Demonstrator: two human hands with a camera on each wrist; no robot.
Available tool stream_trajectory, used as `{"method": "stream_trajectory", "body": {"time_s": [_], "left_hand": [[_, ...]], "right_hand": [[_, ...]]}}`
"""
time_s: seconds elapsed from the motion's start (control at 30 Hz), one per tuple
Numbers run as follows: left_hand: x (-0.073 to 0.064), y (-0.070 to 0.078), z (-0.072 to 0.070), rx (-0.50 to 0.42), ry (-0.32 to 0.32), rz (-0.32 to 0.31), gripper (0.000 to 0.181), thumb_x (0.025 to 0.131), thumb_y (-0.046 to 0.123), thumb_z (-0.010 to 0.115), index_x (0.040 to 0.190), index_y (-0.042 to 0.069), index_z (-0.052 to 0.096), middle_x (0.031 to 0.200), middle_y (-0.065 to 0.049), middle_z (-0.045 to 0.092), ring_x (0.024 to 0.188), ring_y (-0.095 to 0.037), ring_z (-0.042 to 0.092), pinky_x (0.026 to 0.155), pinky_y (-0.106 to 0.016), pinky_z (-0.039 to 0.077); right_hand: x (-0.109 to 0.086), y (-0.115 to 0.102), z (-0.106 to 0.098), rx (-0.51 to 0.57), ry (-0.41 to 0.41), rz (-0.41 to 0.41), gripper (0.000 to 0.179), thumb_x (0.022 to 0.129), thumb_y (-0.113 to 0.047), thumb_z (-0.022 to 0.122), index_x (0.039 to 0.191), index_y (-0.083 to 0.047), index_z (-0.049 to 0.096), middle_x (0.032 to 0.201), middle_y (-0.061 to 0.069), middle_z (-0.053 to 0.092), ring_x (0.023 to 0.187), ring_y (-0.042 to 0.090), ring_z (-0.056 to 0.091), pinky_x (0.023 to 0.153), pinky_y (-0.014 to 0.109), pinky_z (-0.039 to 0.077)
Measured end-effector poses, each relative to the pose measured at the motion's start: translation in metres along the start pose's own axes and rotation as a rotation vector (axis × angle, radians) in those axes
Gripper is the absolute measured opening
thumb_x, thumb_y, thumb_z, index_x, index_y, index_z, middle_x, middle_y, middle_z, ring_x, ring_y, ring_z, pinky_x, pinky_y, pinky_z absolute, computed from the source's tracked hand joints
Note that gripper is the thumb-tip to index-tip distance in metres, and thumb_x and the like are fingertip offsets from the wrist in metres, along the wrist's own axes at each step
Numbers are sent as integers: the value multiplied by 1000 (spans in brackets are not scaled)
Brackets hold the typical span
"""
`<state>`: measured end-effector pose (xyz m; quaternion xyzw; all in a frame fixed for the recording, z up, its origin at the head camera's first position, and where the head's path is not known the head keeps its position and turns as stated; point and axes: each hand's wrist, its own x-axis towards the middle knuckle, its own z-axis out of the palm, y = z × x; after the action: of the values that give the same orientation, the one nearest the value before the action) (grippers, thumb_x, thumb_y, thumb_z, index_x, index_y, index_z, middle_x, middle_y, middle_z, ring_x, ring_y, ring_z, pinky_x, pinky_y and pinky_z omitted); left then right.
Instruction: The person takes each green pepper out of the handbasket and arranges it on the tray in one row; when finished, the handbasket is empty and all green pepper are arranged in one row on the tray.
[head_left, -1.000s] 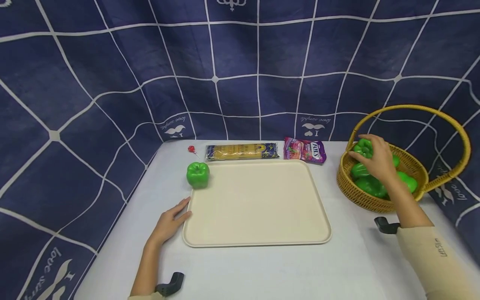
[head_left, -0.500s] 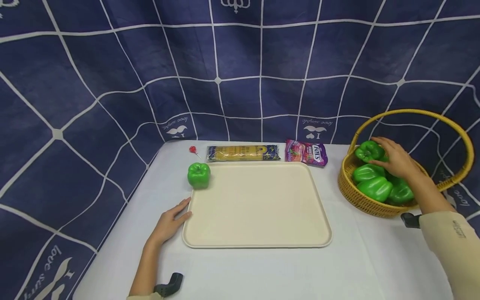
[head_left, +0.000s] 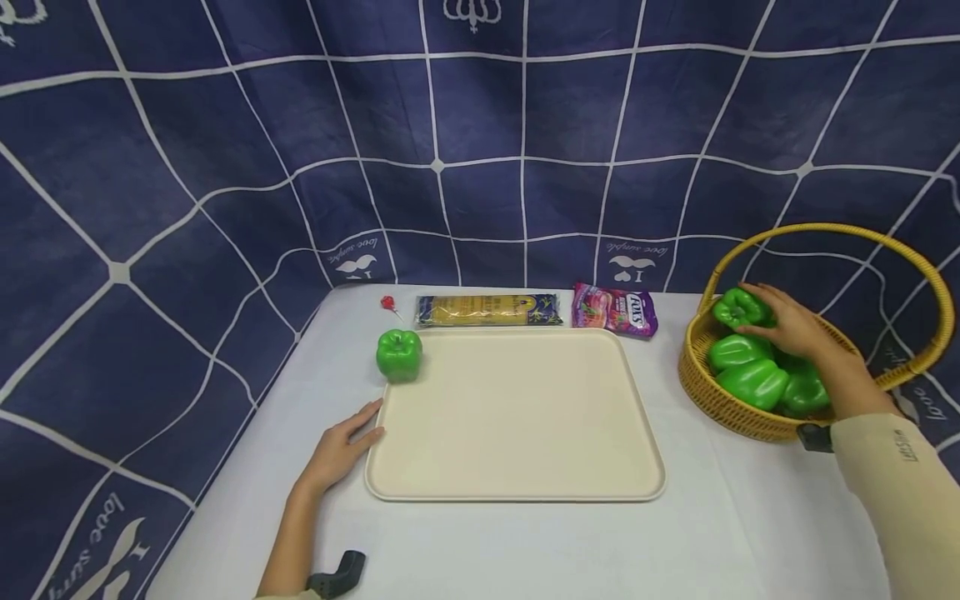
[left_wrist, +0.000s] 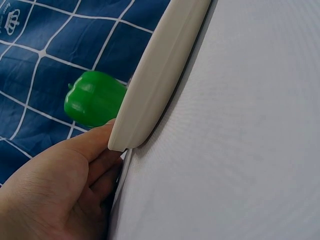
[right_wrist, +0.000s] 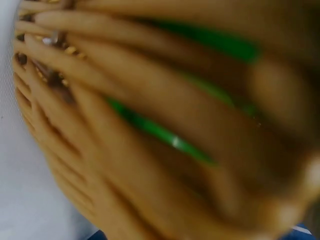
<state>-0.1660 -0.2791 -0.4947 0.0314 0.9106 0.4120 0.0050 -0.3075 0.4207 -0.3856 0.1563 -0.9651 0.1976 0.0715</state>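
Observation:
My right hand [head_left: 795, 327] grips a green bell pepper [head_left: 738, 308] between thumb and fingers, inside the wicker basket [head_left: 720, 408] on the right. More green bell peppers [head_left: 752, 383] lie below it in the basket. In the right wrist view the blurred basket weave [right_wrist: 125, 75] fills most of the picture and hides the hand. On the left, my left hand [head_left: 339, 450] lies with fingers extended, the tips right at the rim of the cream tray [head_left: 517, 417]. The left wrist view has the thumb and fingers at the tray's edge [left_wrist: 155, 75].
A lone green bell pepper [head_left: 399, 355] stands at the tray's far left corner. Behind the tray lie a red lollipop [head_left: 387, 302], a pack of spaghetti [head_left: 487, 310] and a purple candy bag [head_left: 613, 311]. The basket's tall handle [head_left: 862, 232] arches up on the right.
My right hand has shifted right and lower at the basket, and more of the peppers now shows. The pepper in its grasp has moved slightly with it. The left hand stays put.

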Motion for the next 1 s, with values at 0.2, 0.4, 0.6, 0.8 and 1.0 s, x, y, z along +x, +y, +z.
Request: {"method": "stream_trajectory", "body": {"time_s": [0.2, 0.4, 0.6, 0.8, 1.0], "left_hand": [[0, -1, 0, 4, 12, 13, 56, 90, 41, 57, 139, 17, 43, 143, -9, 37, 132, -31, 31, 108, -49, 24], [0, -1, 1, 2, 8, 11, 56, 90, 41, 57, 139, 17, 44, 143, -9, 37, 132, -30, 31, 108, -49, 25], [0, -1, 2, 3, 12, 8, 56, 90, 40, 57, 138, 17, 44, 143, -9, 37, 132, -30, 32, 107, -50, 25], [-1, 0, 1, 1, 10, 6, 55, 90, 40, 58, 138, 17, 44, 143, -9, 37, 132, -31, 32, 107, -50, 25], [-1, 0, 1, -4, 11, 4, 55, 89, 40, 58, 138, 17, 44, 143, -10, 37, 132, -31, 32, 107, -51, 25]], "right_hand": [[2, 1, 4, 41, 12, -2, 86, 79, -23, 74, 147, -11, 22, 139, 34, 25, 121, 59, 23, 93, 72, 21], [1, 2, 9, 53, 28, 29, 84, 82, -24, 71, 147, -9, 20, 137, 37, 26, 119, 60, 25, 92, 72, 21], [0, 2, 10, 29, 38, 50, 79, 85, -25, 68, 145, -5, 21, 129, 42, 29, 110, 61, 30, 85, 72, 26], [-1, 1, 11, 23, 40, 78, 79, 83, -27, 70, 142, -4, 22, 125, 41, 31, 106, 59, 34, 81, 71, 29], [1, 0, 13, 7, 75, 92, 80, 83, -31, 70, 142, -3, 24, 122, 39, 36, 101, 56, 39, 77, 68, 33]]}}
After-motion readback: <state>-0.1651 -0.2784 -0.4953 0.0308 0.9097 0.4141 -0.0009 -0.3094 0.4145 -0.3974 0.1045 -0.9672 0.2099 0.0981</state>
